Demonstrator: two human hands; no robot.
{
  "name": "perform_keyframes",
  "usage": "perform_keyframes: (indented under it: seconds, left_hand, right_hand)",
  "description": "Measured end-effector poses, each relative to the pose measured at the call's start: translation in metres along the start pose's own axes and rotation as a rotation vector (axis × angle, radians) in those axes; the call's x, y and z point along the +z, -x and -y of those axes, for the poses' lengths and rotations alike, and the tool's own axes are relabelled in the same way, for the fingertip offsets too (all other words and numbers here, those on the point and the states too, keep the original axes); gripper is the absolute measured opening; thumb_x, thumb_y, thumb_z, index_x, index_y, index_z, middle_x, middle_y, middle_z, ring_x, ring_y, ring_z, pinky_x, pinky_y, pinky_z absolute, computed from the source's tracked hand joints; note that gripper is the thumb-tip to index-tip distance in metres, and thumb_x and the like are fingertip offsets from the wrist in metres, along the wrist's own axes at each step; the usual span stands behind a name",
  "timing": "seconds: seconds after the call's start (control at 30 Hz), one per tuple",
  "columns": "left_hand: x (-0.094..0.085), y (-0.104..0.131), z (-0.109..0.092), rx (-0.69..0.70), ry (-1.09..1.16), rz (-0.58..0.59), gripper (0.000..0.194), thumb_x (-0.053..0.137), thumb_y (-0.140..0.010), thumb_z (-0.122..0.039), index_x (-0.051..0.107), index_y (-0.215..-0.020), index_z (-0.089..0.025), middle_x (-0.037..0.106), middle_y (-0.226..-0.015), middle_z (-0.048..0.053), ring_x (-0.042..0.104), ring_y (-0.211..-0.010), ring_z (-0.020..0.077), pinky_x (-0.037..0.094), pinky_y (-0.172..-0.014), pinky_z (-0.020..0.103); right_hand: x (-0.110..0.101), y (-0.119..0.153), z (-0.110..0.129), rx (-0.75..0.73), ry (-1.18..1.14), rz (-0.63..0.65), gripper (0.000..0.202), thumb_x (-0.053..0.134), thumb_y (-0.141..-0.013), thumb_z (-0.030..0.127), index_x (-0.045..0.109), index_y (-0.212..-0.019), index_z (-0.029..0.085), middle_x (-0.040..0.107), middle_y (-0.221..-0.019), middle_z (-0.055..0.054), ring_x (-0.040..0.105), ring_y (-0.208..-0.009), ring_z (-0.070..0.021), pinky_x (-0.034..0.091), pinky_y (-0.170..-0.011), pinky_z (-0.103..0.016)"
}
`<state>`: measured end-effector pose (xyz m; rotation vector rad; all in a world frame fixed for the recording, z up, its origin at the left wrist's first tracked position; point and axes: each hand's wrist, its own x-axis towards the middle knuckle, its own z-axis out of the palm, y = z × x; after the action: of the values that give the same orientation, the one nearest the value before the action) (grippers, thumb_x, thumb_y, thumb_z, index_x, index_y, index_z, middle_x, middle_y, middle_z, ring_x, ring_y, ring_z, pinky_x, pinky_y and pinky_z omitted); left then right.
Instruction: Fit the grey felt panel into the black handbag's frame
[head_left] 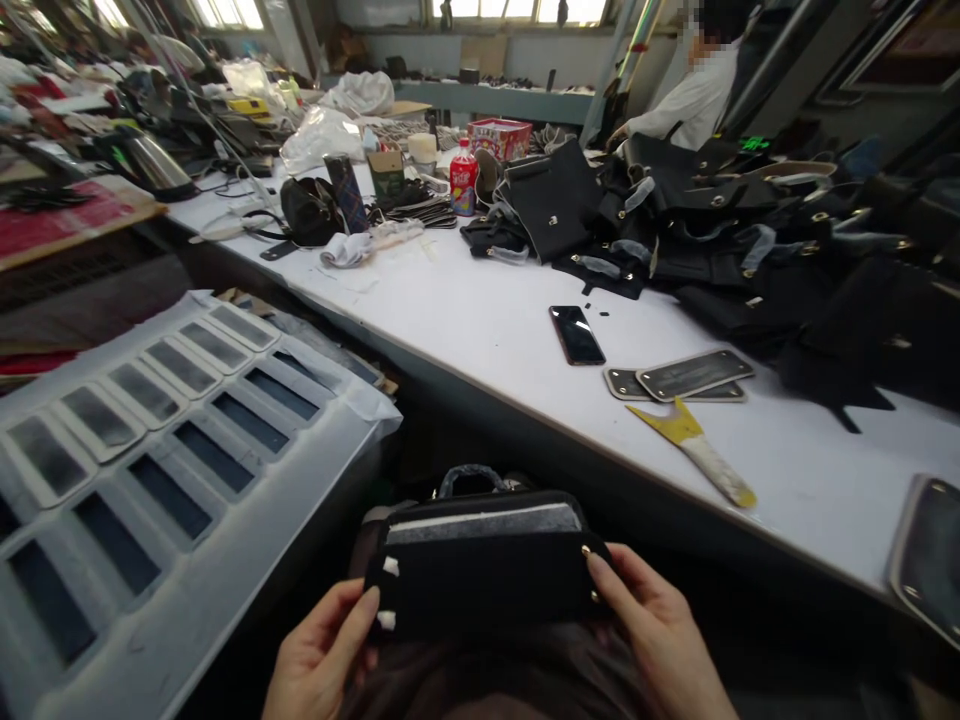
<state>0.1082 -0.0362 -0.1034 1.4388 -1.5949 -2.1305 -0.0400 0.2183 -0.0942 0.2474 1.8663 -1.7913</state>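
Both hands grip a small black bag (pixel 484 570) low at 6 o'clock, over the lap and just short of the worktop (pixel 480 320). The left hand (pixel 319 655) curls around its left end, the right hand (pixel 660 630) around its right end by 2 gold studs. It looks light and soft-sided with a stiffer rim, best held by the ends. A phone (pixel 576 334) lies at 12 o'clock.

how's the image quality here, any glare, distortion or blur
Head view: wide-angle bending curves the white table edge; windows at the top are blown out; glare streaks the phone screen; the black bag held by the left hand and right hand sits in dim shadow.
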Motion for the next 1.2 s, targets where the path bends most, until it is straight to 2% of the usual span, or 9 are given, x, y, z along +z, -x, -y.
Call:
perform_keyframes:
  seconds: [0.1,0.2,0.27,0.37,0.53,0.73,0.9,1.07,1.2]
  left_hand:
    - [0.009,-0.007,-0.013,0.065,-0.06,0.009,0.052,0.079,-0.059,-0.058,0.065,-0.088,-0.017,0.062,-0.062,-0.001,0.047,-0.045,0.0095,0.036,-0.042,0.02]
    - [0.012,-0.016,-0.022,0.122,-0.114,0.008,0.046,0.075,-0.064,-0.059,0.063,-0.078,-0.017,0.053,-0.057,-0.004,0.04,-0.044,0.0073,0.032,-0.042,0.019]
    - [0.011,-0.022,-0.024,0.161,-0.151,0.012,0.043,0.072,-0.069,-0.058,0.062,-0.074,-0.017,0.05,-0.058,-0.004,0.039,-0.049,0.0076,0.033,-0.046,0.019]
    - [0.01,-0.032,-0.024,0.184,-0.182,0.043,0.04,0.069,-0.075,-0.055,0.061,-0.072,-0.016,0.054,-0.064,-0.001,0.047,-0.061,0.0114,0.04,-0.056,0.02]
    - [0.008,-0.04,-0.018,0.11,-0.117,0.072,0.039,0.067,-0.077,-0.053,0.059,-0.073,-0.015,0.054,-0.067,-0.001,0.047,-0.065,0.0116,0.04,-0.062,0.022]
    - [0.006,-0.04,-0.014,0.045,0.017,0.096,0.036,0.069,-0.078,-0.05,0.058,-0.074,-0.016,0.055,-0.067,-0.001,0.047,-0.064,0.0108,0.04,-0.061,0.022]
    - [0.008,-0.043,-0.013,0.019,0.011,0.08,0.035,0.07,-0.078,-0.049,0.058,-0.073,-0.016,0.056,-0.066,-0.001,0.047,-0.063,0.0105,0.039,-0.059,0.021]
    - [0.009,-0.044,-0.013,-0.011,0.035,0.09,0.035,0.069,-0.079,-0.048,0.056,-0.074,-0.016,0.056,-0.066,-0.002,0.047,-0.062,0.009,0.038,-0.06,0.02]
    - [0.011,-0.043,-0.016,-0.013,0.049,0.062,0.036,0.071,-0.078,-0.047,0.056,-0.072,-0.015,0.051,-0.062,-0.004,0.041,-0.058,0.0065,0.036,-0.057,0.018]
  right_hand:
    - [-0.002,-0.019,0.012,-0.063,0.146,-0.117,0.048,0.077,-0.068,0.059,0.065,-0.089,0.017,0.057,-0.071,0.0,0.047,-0.061,-0.0116,0.038,-0.045,-0.018]
    - [0.002,-0.032,0.021,-0.099,0.212,-0.166,0.05,0.077,-0.061,0.063,0.065,-0.075,0.016,0.053,-0.063,0.0,0.04,-0.054,-0.0093,0.03,-0.04,-0.018]
    - [0.004,-0.038,0.022,-0.094,0.241,-0.179,0.052,0.077,-0.06,0.065,0.065,-0.072,0.016,0.054,-0.063,0.0,0.041,-0.055,-0.0096,0.029,-0.04,-0.018]
    - [0.006,-0.045,0.021,-0.052,0.239,-0.191,0.053,0.077,-0.058,0.066,0.065,-0.071,0.016,0.056,-0.065,-0.002,0.045,-0.062,-0.0116,0.033,-0.044,-0.017]
    - [0.007,-0.051,0.023,0.034,0.167,-0.191,0.053,0.082,-0.053,0.063,0.065,-0.068,0.015,0.054,-0.066,-0.001,0.038,-0.059,-0.0094,0.031,-0.043,-0.016]
    - [0.006,-0.052,0.028,0.108,0.115,-0.195,0.055,0.082,-0.048,0.065,0.064,-0.061,0.015,0.048,-0.063,-0.001,0.032,-0.056,-0.0094,0.034,-0.041,-0.017]
    - [0.007,-0.055,0.029,0.146,0.122,-0.201,0.056,0.082,-0.047,0.066,0.064,-0.059,0.015,0.047,-0.062,-0.001,0.03,-0.056,-0.0095,0.032,-0.04,-0.017]
    - [0.01,-0.055,0.032,0.209,0.099,-0.249,0.057,0.084,-0.039,0.065,0.064,-0.055,0.014,0.047,-0.06,-0.002,0.031,-0.056,-0.0093,0.032,-0.039,-0.017]
    - [0.007,-0.057,0.028,0.203,0.098,-0.242,0.056,0.084,-0.04,0.064,0.064,-0.055,0.014,0.048,-0.059,-0.002,0.032,-0.055,-0.0089,0.034,-0.04,-0.017]
